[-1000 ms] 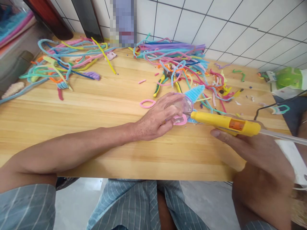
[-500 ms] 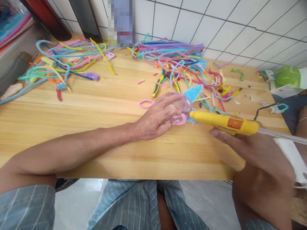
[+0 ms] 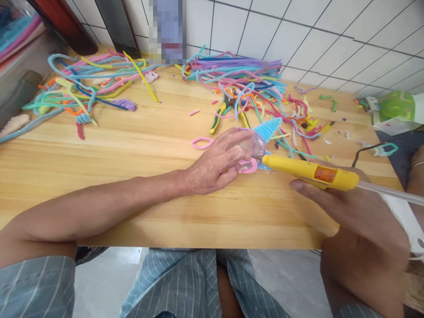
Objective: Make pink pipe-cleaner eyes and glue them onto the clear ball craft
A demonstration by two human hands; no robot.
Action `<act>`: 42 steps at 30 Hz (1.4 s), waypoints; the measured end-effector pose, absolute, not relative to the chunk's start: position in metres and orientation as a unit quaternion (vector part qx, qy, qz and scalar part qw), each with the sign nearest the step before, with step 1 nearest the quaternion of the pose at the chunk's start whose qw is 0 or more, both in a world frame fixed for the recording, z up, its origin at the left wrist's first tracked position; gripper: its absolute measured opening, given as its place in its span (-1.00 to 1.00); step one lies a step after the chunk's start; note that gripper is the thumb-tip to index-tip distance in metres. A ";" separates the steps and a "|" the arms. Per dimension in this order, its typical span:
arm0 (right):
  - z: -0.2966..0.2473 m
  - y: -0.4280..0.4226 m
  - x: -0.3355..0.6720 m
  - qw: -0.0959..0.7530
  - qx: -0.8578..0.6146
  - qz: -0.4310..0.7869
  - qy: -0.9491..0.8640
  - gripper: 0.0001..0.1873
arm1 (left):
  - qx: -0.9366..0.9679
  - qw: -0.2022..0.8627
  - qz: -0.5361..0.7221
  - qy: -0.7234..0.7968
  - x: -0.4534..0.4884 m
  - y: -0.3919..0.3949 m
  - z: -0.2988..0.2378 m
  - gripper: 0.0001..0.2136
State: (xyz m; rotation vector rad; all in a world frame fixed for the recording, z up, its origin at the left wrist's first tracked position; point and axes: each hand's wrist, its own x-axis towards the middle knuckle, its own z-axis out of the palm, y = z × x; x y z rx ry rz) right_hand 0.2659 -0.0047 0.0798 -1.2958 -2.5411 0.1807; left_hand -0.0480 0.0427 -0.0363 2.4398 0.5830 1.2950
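My left hand (image 3: 217, 161) rests on the wooden table (image 3: 132, 185) with its fingers closed round a small clear ball (image 3: 254, 145). A blue pipe-cleaner cone (image 3: 269, 128) sticks out of the ball toward the back right, and a pink pipe-cleaner loop (image 3: 247, 166) lies under it. My right hand (image 3: 341, 201) grips a yellow hot glue gun (image 3: 311, 172). The gun's nozzle points left and touches the ball's lower right side. A clear glue stick (image 3: 391, 193) pokes out of the gun's back end.
Heaps of coloured pipe cleaners (image 3: 238, 84) cover the table's back, with another heap (image 3: 89, 84) at the back left. A loose pink loop (image 3: 202, 142) lies left of my fingers. Yellow-handled pliers (image 3: 217, 120) sit nearby. A green packet (image 3: 399, 108) and a black cable (image 3: 367, 148) are at the right.
Almost nothing differs. The glue gun has shifted very slightly while its nozzle stays at the ball. My left hand has kept its hold.
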 end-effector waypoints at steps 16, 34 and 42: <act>0.080 -0.003 0.275 0.114 -0.486 0.131 -0.857 -0.49 | 0.858 0.168 0.423 0.237 -0.049 0.040 -0.033 -0.79; 0.082 -0.005 0.268 0.106 -0.514 0.128 -0.842 -0.46 | 0.852 0.149 0.461 0.197 -0.047 0.043 -0.039 -0.79; 0.092 -0.010 0.267 0.180 -0.606 0.194 -0.750 -0.35 | 0.855 0.170 0.431 0.232 -0.050 0.039 -0.033 -0.79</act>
